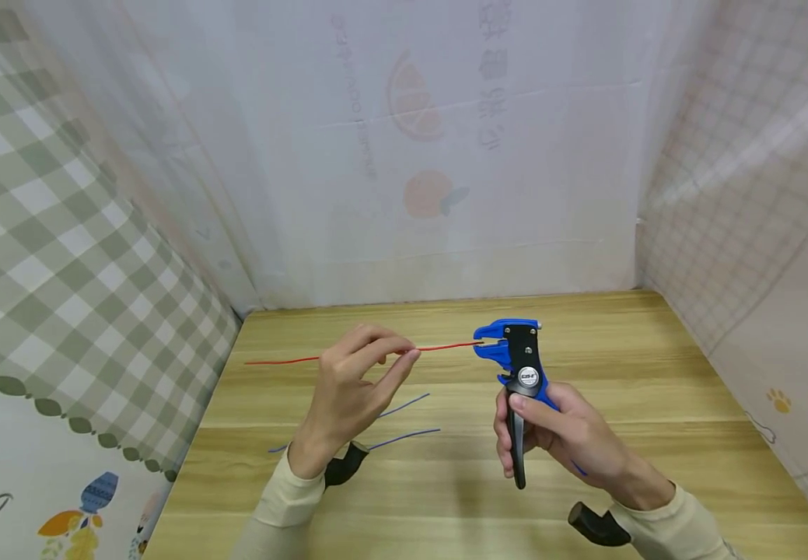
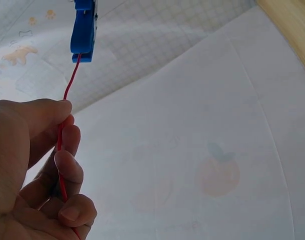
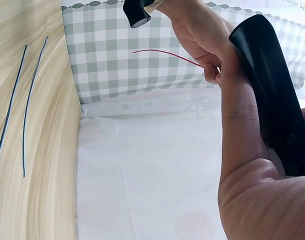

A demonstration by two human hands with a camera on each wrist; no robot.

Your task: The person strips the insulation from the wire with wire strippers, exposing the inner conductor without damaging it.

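Between my left hand (image 1: 355, 381) and my right hand (image 1: 578, 439), the red wire (image 1: 445, 347) runs almost level, its near tip lying in the mouth of the wire stripper (image 1: 521, 350), whose blue jaws stand apart. Just above my right thumb, a round badge (image 1: 528, 377) carries lettering too small for me to read. Well off to the left of my hands, the printed cloth (image 1: 47, 428) shows "Bea"; beyond both hands, the characters on the pale sheet (image 1: 306, 210) are flipped and faint. My left hand pinches the wire between thumb and fingertip, the other fingers loosely curled, and the rest of it sticks out leftward. My right hand grips the handles, thumb laid along the black one. Under and beside my left wrist, two blue wires (image 1: 404, 436) rest on the wooden tabletop (image 1: 459, 505).
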